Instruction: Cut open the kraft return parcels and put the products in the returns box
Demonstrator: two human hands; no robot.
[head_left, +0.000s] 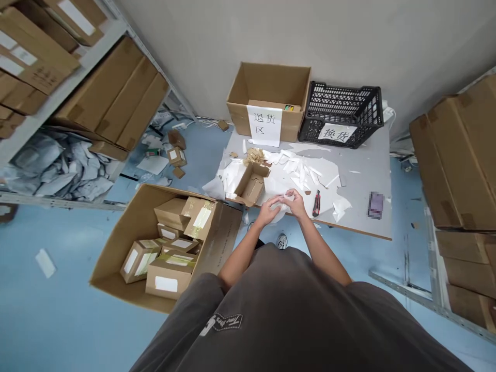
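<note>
The left hand (270, 211) and right hand (295, 203) pinch a white, filmy piece (284, 206) between them — seemingly handling wrapping. The next move likely calls for steady fingertips; the red-black cutter (316, 203) lies untouched, just right of the right hand.

A thin-looking, pale white piece of material (284, 207) is pinched between the left hand (268, 212) and the right hand (296, 205), at the front edge of the desk (362, 160). It is crumpled, with a loose part drooping below the grip. The hands hide some of it, and its full outline and exact material cannot be told.
</note>
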